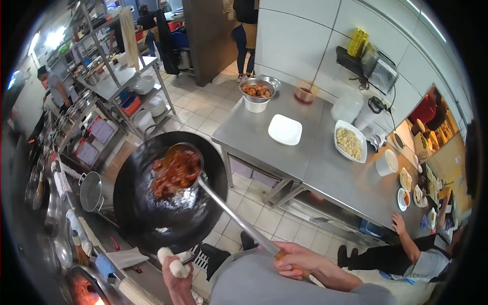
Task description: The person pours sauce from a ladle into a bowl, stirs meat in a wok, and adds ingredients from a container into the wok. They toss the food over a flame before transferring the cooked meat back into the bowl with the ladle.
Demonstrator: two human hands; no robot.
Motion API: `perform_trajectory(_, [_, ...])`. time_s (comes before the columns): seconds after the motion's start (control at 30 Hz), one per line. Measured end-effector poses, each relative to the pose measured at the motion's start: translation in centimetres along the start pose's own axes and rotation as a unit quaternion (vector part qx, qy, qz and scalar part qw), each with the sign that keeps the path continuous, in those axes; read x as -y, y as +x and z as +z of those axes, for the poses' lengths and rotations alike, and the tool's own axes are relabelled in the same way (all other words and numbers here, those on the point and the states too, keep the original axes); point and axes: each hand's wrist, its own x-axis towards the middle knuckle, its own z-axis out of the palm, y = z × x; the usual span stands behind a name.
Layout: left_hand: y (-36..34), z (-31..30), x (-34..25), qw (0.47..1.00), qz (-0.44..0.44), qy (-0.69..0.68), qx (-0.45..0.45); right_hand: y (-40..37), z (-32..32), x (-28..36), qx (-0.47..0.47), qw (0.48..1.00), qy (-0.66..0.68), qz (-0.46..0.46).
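A large black wok (pixel 134 211) is held out in front of me, above the floor. My left hand (pixel 178 284) is closed around its handle, with a white cloth (pixel 174 264) bunched between hand and handle. My right hand (pixel 302 262) grips the wooden end of a long metal ladle (pixel 229 211). The ladle's bowl lies inside the wok, against pieces of food in red sauce (pixel 168 178). To the right, a white square plate (pixel 284 130) rests on the steel counter (pixel 249 137).
Behind the plate, a metal bowl of browned pieces (pixel 255 90) sits on a white container. A white dish of pale chopped food (pixel 348 143) stands further right. A burner flame (pixel 86 290) glows lower left, near a strainer pot (pixel 91 190). A co-worker's hand (pixel 399 222) is at the counter's right edge.
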Motion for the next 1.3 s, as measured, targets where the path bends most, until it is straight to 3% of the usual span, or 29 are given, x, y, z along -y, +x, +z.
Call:
perform_trajectory(0.07, [0.1, 3.6, 1.1, 0.998, -0.024, -0.009, -0.05, -2.0, 0.4, -0.2, -0.065, 0.995, 0.062, -0.05])
perform_trajectory(0.1, [1.0, 3.4, 1.6, 0.999, -0.045, 0.019, 0.021, -3.0, 0.5, -0.3, -0.067, 0.994, 0.063, -0.052])
perform_trajectory(0.2, [3.1, 4.7, 3.7, 0.993, -0.057, 0.069, 0.072, -5.2, 0.0, -0.1, -0.114, 0.98, 0.095, -0.129])
perform_trajectory(0.4, [3.9, 8.3, 6.4, 0.987, -0.049, 0.14, 0.058, -8.0, -2.7, 0.8, -0.152, 0.933, 0.181, -0.273])
perform_trajectory(0.53, [4.8, 7.3, 7.8, 0.986, -0.042, 0.149, 0.062, -8.7, -5.4, 2.7, -0.183, 0.918, 0.152, -0.316])
perform_trajectory(0.77, [0.6, 6.1, 7.3, 0.985, -0.03, 0.168, -0.024, -7.4, -10.4, 6.2, -0.307, 0.907, 0.078, -0.277])
perform_trajectory(0.93, [-2.1, 5.7, 6.7, 0.985, -0.032, 0.141, -0.099, -6.4, -12.5, 6.9, -0.337, 0.91, 0.025, -0.24])
perform_trajectory(1.3, [-3.0, 3.8, 4.7, 0.993, -0.035, 0.095, -0.065, -4.7, -14.4, 5.5, -0.424, 0.863, -0.158, -0.223])
